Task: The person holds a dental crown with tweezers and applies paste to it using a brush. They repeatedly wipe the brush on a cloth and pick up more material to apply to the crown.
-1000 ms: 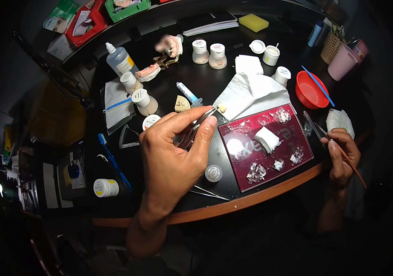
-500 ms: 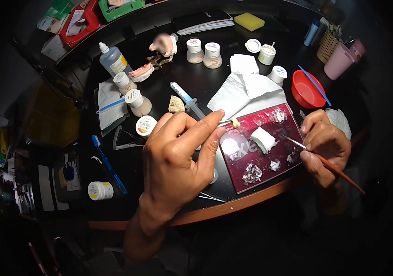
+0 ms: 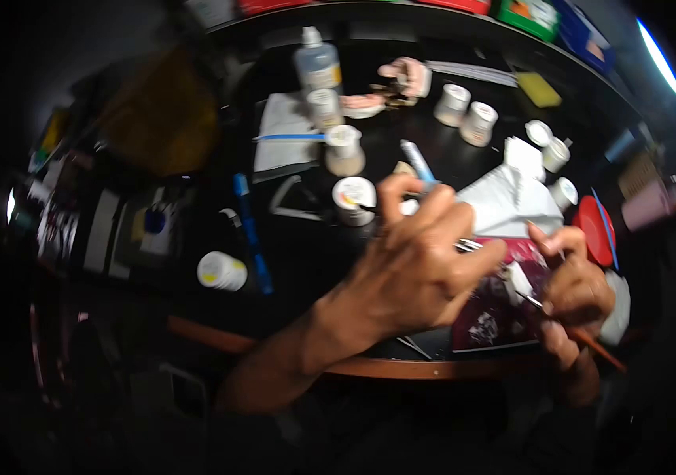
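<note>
Metal tweezers (image 3: 468, 245) are pinched in my left hand (image 3: 421, 265), partly hidden by the fingers. A small yellowish tooth crown (image 3: 505, 273) appears near their tip, though blur hides its exact hold. My right hand (image 3: 579, 289) is closed round a thin brush (image 3: 591, 347) with a brown handle, its tip pointing left towards the crown. Below both hands lies a dark red glass slab (image 3: 504, 321) with smears of white material. A white block (image 3: 520, 279) rests on this slab, close to the brush tip.
White tissue (image 3: 504, 198) lies behind the slab, and a red bowl (image 3: 593, 229) stands to the right. Several jars, including a white-lidded one (image 3: 354, 198), stand behind my left hand. A syringe (image 3: 417, 162), dental model (image 3: 405, 79) and blue toothbrush (image 3: 252, 237) lie around.
The view has swung left, so the table's things appear farther right. My hands have come closer together, bringing the brush tip near the crown. Both still hold their tools.
</note>
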The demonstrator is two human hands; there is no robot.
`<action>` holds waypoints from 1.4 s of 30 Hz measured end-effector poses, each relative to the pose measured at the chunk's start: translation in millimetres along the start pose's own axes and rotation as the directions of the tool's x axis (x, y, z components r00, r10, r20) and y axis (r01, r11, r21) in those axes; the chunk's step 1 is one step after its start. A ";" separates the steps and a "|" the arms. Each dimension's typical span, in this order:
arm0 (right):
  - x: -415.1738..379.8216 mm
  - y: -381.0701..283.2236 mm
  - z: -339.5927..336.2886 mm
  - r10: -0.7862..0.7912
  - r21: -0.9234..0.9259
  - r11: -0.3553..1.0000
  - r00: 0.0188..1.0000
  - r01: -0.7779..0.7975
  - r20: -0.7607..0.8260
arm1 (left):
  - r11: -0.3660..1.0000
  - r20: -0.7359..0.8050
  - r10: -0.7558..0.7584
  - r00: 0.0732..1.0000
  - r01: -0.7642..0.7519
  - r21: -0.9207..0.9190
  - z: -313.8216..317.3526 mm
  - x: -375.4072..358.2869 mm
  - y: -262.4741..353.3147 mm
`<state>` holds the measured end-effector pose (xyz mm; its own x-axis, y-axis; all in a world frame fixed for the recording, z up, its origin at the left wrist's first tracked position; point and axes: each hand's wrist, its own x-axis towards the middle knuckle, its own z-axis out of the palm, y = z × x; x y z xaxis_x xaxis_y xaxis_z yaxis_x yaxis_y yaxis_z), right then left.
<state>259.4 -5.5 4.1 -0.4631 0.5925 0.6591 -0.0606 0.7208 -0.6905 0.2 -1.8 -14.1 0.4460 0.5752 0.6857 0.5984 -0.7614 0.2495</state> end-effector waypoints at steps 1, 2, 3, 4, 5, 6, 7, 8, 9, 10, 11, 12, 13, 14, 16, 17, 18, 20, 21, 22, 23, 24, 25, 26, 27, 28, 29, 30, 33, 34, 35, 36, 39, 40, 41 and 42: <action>-7.6 6.8 -2.7 -0.095 -0.113 0.988 0.993 0.104 0.076 | 0.999 -0.062 -0.008 0.998 0.005 -0.049 7.7 -1.5 -2.2; -8.3 10.0 -10.2 -0.168 -0.206 0.959 0.975 0.195 0.145 | 0.996 -0.156 0.000 0.988 -0.013 -0.085 18.5 -3.5 -4.3; -12.0 16.5 -19.2 -0.248 -0.317 0.892 0.934 0.324 0.257 | 0.991 -0.259 0.033 0.965 -0.066 -0.119 38.4 -5.6 -9.2; -12.8 29.3 -26.7 -0.345 -0.412 0.764 0.854 0.496 0.388 | 0.994 -0.417 0.086 0.905 -0.105 -0.023 53.3 -1.4 -10.6; -11.6 48.1 -36.6 -0.444 -0.432 0.622 0.749 0.653 0.492 | 0.997 -0.307 0.077 0.949 -0.079 0.008 69.0 -0.7 -16.1; 13.0 41.5 -35.0 -0.510 -0.354 0.555 0.644 0.753 0.570 | 0.997 -0.193 0.068 0.979 -0.060 0.044 77.3 2.2 -22.1; 24.4 35.4 -24.7 -0.548 -0.294 0.472 0.538 0.831 0.641 | 0.997 -0.176 0.068 0.982 -0.061 0.044 96.7 6.7 -30.9; 11.9 25.5 -17.0 -0.472 -0.359 0.584 0.664 0.728 0.580 | 0.998 -0.228 0.065 0.971 -0.060 0.030 124.7 9.7 -38.4; -0.2 20.6 -12.6 -0.358 -0.436 0.675 0.781 0.595 0.512 | 0.998 -0.307 0.066 0.949 -0.069 0.000 163.7 19.7 -51.0; 12.4 28.6 -28.4 -0.440 -0.289 0.609 0.618 0.738 0.652 | 0.996 -0.341 0.070 0.937 -0.082 -0.023 186.4 24.2 -60.3; 11.0 36.8 -28.2 -0.446 -0.297 0.648 0.665 0.701 0.599 | 0.998 -0.337 0.063 0.939 -0.064 0.007 177.1 24.4 -55.5; 13.3 42.6 -30.0 -0.460 -0.289 0.656 0.673 0.697 0.579 | 0.998 -0.334 0.056 0.941 -0.046 0.038 168.4 24.7 -51.0; 16.9 43.3 -25.1 -0.461 -0.291 0.658 0.676 0.695 0.574 | 0.998 -0.271 0.050 0.961 -0.036 0.056 158.4 24.9 -48.8; 19.8 44.1 -21.1 -0.463 -0.294 0.661 0.684 0.690 0.564 | 0.997 -0.205 0.046 0.978 -0.031 0.075 147.7 25.5 -48.5; 21.7 46.0 -13.5 -0.453 -0.291 0.686 0.705 0.666 0.546 | 0.994 -0.074 0.037 0.997 -0.029 0.107 133.0 27.8 -48.3; 22.3 47.0 -13.1 -0.435 -0.301 0.708 0.731 0.639 0.526 | 0.981 -0.196 0.078 0.978 -0.040 0.188 159.3 26.7 -55.3; 19.5 46.2 -11.3 -0.395 -0.312 0.749 0.772 0.584 0.498 | 0.963 -0.314 0.116 0.942 -0.029 0.268 163.9 24.7 -54.8; 9.3 38.9 -13.7 -0.257 -0.361 0.837 0.878 0.411 0.404 | 0.992 -0.326 0.070 0.943 -0.031 0.123 136.8 20.7 -42.6; 3.4 31.2 -12.9 -0.151 -0.375 0.886 0.935 0.272 0.322 | 0.998 -0.304 0.029 0.952 -0.010 0.066 107.4 11.4 -28.8; -6.2 24.7 -14.2 -0.043 -0.366 0.922 0.974 0.125 0.224 | 0.999 -0.268 -0.007 0.963 0.015 0.029 81.3 1.1 -20.1; -10.6 18.7 -16.7 0.047 -0.324 0.946 0.991 -0.003 0.127 | 1.000 -0.220 -0.030 0.975 0.030 -0.003 62.2 -2.9 -14.9; -14.0 11.6 -14.8 0.113 -0.252 0.963 0.992 -0.097 0.049 | 0.999 -0.167 -0.041 0.985 0.039 -0.012 45.6 -6.6 -10.1; -16.6 7.0 -14.2 0.153 -0.166 0.974 0.988 -0.151 -0.003 | 0.999 -0.107 -0.043 0.993 0.042 -0.012 31.1 -9.0 -9.2; -18.1 4.1 -14.0 0.185 -0.074 0.980 0.982 -0.187 -0.035 | 0.999 -0.054 -0.042 0.998 0.041 -0.003 18.0 -9.7 -8.3; -19.6 3.1 -13.5 0.213 0.031 0.977 0.976 -0.212 -0.047 | 0.999 -0.008 -0.034 0.999 0.034 0.002 11.6 -8.3 -8.0; -20.7 4.5 -12.1 0.244 0.134 0.963 0.968 -0.235 -0.055 | 1.000 0.022 -0.025 0.999 0.025 -0.004 7.5 -5.8 -4.6; -19.8 6.0 -5.3 0.270 0.228 0.941 0.961 -0.252 -0.053 | 1.000 0.043 0.005 0.999 -0.006 0.021 1.8 -7.6 -5.4; -19.0 6.0 -2.5 0.286 0.296 0.919 0.957 -0.261 -0.044 | 1.000 0.058 0.009 0.998 -0.010 0.011 0.6 -4.0 -5.7; -11.7 9.9 6.1 0.269 0.365 0.898 0.963 -0.246 -0.013 | 1.000 0.112 0.021 0.993 -0.023 0.018 -4.8 3.2 -4.0; -10.1 12.6 5.9 0.224 0.351 0.912 0.974 -0.212 0.006 | 1.000 0.125 0.017 0.992 -0.018 0.004 -5.2 3.3 -2.8; -7.3 11.7 6.6 0.194 0.342 0.921 0.981 -0.188 0.018 | 1.000 0.124 0.020 0.992 -0.018 -0.015 -4.5 2.7 -2.8; -7.3 14.2 8.5 0.172 0.347 0.924 0.985 -0.159 -0.006 | 0.999 0.124 0.021 0.992 -0.018 -0.030 -3.7 2.2 -3.0; -7.4 19.9 7.6 0.086 0.309 0.948 0.996 -0.076 -0.018 | 0.999 0.113 0.043 0.993 -0.040 -0.028 -2.6 3.6 -3.8; -6.7 20.1 4.7 0.046 0.272 0.961 0.999 -0.049 0.021 | 0.999 0.110 0.050 0.993 -0.048 -0.025 -2.9 3.8 -3.4; -5.8 20.6 2.9 0.007 0.238 0.971 0.998 -0.022 0.062 | 0.998 0.108 0.055 0.993 -0.053 -0.021 -3.2 3.8 -2.8; -3.8 21.9 4.6 -0.025 0.250 0.968 0.998 0.010 0.059 | 0.998 0.103 0.058 0.993 -0.057 -0.015 -3.5 3.7 -2.1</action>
<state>255.8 6.4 -14.9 -0.5126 0.5522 0.6575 -0.2839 0.6137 -0.7367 -1.8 1.0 -9.7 0.5462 0.5581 0.6246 0.5624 -0.7970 0.2202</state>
